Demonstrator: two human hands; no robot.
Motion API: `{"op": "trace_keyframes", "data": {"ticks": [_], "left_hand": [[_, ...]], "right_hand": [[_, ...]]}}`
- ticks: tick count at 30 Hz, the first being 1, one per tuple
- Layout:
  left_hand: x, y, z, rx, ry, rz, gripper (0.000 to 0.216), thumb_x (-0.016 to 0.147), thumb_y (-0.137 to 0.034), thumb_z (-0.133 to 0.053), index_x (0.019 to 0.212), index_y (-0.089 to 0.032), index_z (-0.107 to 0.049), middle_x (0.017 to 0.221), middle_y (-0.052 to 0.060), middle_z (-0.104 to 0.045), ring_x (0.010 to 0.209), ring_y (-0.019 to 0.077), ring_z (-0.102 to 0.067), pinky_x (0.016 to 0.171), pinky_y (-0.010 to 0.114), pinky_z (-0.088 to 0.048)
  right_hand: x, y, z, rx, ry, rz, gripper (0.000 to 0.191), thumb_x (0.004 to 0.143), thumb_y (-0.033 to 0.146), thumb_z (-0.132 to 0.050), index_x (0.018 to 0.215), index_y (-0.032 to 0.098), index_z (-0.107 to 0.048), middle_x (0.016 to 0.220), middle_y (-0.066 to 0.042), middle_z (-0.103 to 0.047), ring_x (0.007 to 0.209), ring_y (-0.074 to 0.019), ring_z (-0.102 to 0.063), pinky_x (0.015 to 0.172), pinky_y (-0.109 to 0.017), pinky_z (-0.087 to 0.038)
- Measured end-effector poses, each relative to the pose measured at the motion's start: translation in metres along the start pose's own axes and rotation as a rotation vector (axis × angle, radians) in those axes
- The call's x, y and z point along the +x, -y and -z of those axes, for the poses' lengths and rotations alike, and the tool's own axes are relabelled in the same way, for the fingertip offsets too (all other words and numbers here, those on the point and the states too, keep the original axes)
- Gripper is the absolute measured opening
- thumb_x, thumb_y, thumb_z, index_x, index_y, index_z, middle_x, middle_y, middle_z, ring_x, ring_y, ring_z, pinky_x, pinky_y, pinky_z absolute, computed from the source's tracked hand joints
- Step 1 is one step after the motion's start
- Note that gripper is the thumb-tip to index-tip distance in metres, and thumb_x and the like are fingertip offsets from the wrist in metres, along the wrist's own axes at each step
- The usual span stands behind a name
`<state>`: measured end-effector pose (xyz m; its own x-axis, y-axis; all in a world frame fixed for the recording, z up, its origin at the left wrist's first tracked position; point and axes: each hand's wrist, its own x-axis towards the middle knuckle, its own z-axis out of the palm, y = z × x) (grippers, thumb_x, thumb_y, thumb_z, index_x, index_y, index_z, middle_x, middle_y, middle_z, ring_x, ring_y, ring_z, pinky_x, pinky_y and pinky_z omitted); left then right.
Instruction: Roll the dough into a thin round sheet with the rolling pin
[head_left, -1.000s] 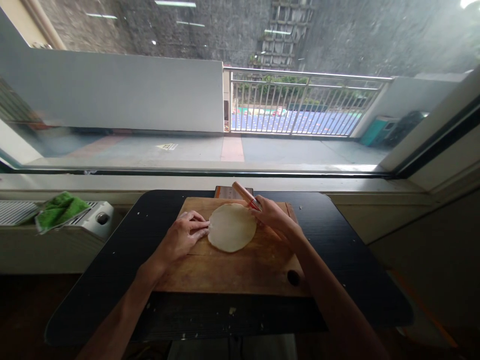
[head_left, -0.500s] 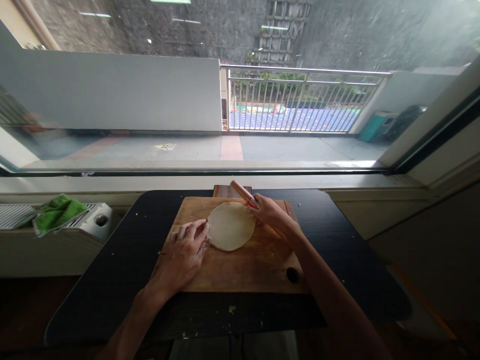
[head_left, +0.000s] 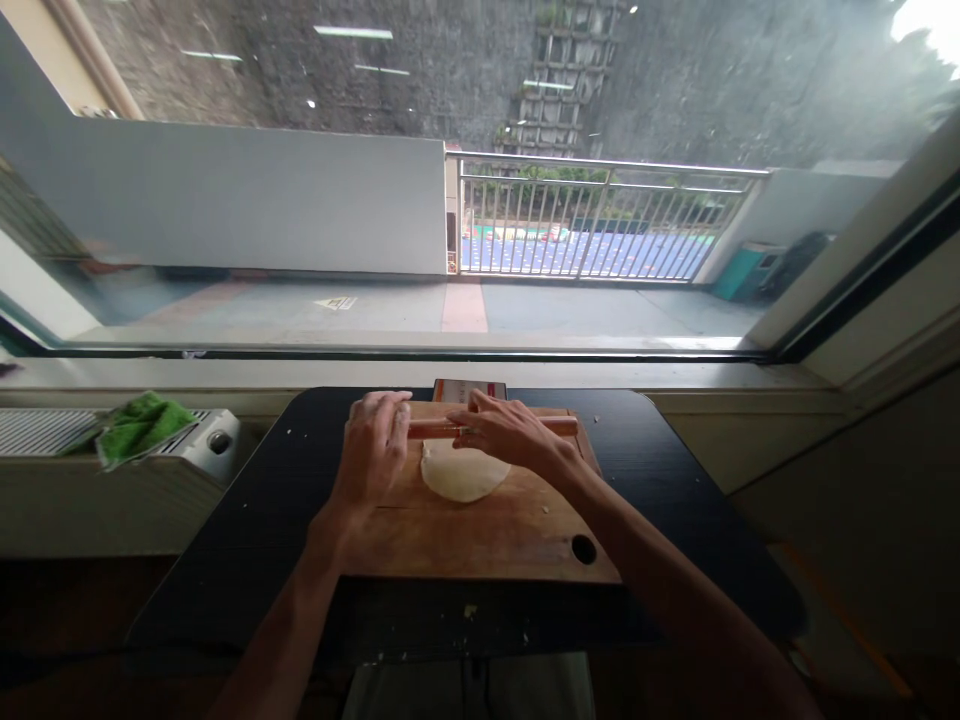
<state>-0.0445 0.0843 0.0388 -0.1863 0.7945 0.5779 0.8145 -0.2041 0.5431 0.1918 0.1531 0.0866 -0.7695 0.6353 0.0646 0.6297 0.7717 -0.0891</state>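
Observation:
A wooden rolling pin point(head_left: 432, 430) lies crosswise over the far part of a thin, round sheet of dough point(head_left: 465, 478). My left hand point(head_left: 375, 432) is closed over the pin's left end, and that end is hidden beneath it. Further right, my right hand point(head_left: 501, 432) grips the pin near its middle, with the right end sticking out past the knuckles. The dough's near half shows as a pale, smooth half-disc; pin and right hand cover its far edge. Under it all is a wooden cutting board point(head_left: 480, 545) with a dark round hole near its front right corner.
The board rests on a black table point(head_left: 637, 500) dotted with small crumbs. A flat box point(head_left: 450, 388) sits behind the board. To the left, a green cloth point(head_left: 150, 430) lies on a white radiator point(head_left: 214, 450). A window sill point(head_left: 600, 376) borders the table's far side.
The rolling pin has swung from slanting in my right hand to lying level across the dough's far part. My left hand has moved forward from the dough's left edge onto the pin.

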Motion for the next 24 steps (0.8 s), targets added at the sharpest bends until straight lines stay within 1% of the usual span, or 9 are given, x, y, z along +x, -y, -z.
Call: {"op": "trace_keyframes", "data": {"ticks": [5,8,10,12,14,15,19,21,24], "left_hand": [[0.005,0.016,-0.037,0.235,0.154,-0.077,0.039,0.111,-0.028,-0.043,0.134,-0.017,-0.071,0.133,0.017,-0.075,0.130,0.0336,-0.069,0.118,0.053,-0.056],[-0.001,0.025,-0.046,0.329,0.247,-0.149,0.044,0.103,-0.015,-0.046,0.142,-0.015,-0.069,0.141,0.017,-0.074,0.144,0.0355,-0.063,0.122,0.053,-0.054],[-0.008,0.027,-0.045,0.353,0.281,-0.187,0.051,0.101,-0.010,-0.045,0.148,-0.015,-0.066,0.148,0.017,-0.071,0.155,0.0357,-0.056,0.127,0.053,-0.051],[-0.018,0.025,-0.039,0.348,0.309,-0.220,0.055,0.103,-0.010,-0.041,0.154,-0.015,-0.062,0.154,0.016,-0.069,0.159,0.0353,-0.053,0.130,0.053,-0.048],[-0.027,0.022,-0.034,0.331,0.321,-0.243,0.056,0.107,-0.014,-0.038,0.160,-0.015,-0.057,0.157,0.017,-0.067,0.160,0.0353,-0.052,0.131,0.054,-0.047],[-0.030,0.020,-0.032,0.327,0.315,-0.245,0.057,0.108,-0.017,-0.038,0.163,-0.015,-0.055,0.158,0.018,-0.066,0.161,0.0359,-0.052,0.131,0.055,-0.047],[-0.032,0.014,-0.032,0.365,0.266,-0.204,0.063,0.109,-0.024,-0.040,0.170,-0.012,-0.047,0.163,0.022,-0.062,0.168,0.0395,-0.041,0.134,0.062,-0.042],[-0.024,0.013,-0.036,0.382,0.265,-0.174,0.065,0.109,-0.028,-0.041,0.172,-0.012,-0.045,0.167,0.021,-0.059,0.171,0.0395,-0.034,0.137,0.063,-0.037],[-0.004,0.012,-0.045,0.407,0.291,-0.111,0.067,0.109,-0.029,-0.041,0.173,-0.010,-0.043,0.176,0.023,-0.048,0.174,0.0416,-0.027,0.138,0.065,-0.032]], "right_hand": [[0.003,0.003,-0.024,-0.004,-0.046,0.161,0.039,0.113,0.045,-0.069,0.151,0.035,-0.073,0.122,-0.009,-0.070,0.104,-0.0229,-0.068,0.094,-0.036,-0.056],[-0.005,-0.001,-0.033,0.033,-0.091,0.186,0.036,0.116,0.046,-0.062,0.146,0.031,-0.075,0.122,-0.010,-0.070,0.113,-0.0248,-0.066,0.103,-0.040,-0.056],[-0.013,-0.005,-0.036,0.056,-0.125,0.067,0.039,0.119,0.046,-0.055,0.148,0.028,-0.074,0.128,-0.013,-0.071,0.120,-0.0272,-0.065,0.107,-0.044,-0.056],[-0.022,-0.009,-0.039,0.035,-0.152,-0.175,0.046,0.119,0.047,-0.051,0.155,0.025,-0.069,0.140,-0.018,-0.069,0.131,-0.0328,-0.062,0.113,-0.051,-0.053],[-0.033,-0.009,-0.044,-0.020,-0.147,-0.376,0.054,0.118,0.045,-0.048,0.162,0.019,-0.062,0.156,-0.023,-0.063,0.146,-0.0391,-0.055,0.122,-0.060,-0.047],[-0.038,-0.009,-0.048,-0.049,-0.141,-0.420,0.056,0.118,0.043,-0.046,0.165,0.016,-0.058,0.163,-0.025,-0.059,0.153,-0.0413,-0.050,0.126,-0.064,-0.042],[-0.049,-0.007,-0.066,-0.123,-0.191,-0.408,0.062,0.115,0.032,-0.039,0.173,0.012,-0.048,0.175,-0.024,-0.049,0.169,-0.0416,-0.031,0.136,-0.067,-0.026],[-0.046,-0.009,-0.070,-0.130,-0.214,-0.428,0.067,0.113,0.032,-0.041,0.177,0.014,-0.040,0.178,-0.021,-0.046,0.172,-0.0413,-0.026,0.137,-0.068,-0.023],[-0.034,-0.015,-0.064,-0.098,-0.170,-0.467,0.075,0.111,0.035,-0.043,0.183,0.018,-0.026,0.184,-0.017,-0.036,0.175,-0.0399,-0.018,0.139,-0.067,-0.019]]}}
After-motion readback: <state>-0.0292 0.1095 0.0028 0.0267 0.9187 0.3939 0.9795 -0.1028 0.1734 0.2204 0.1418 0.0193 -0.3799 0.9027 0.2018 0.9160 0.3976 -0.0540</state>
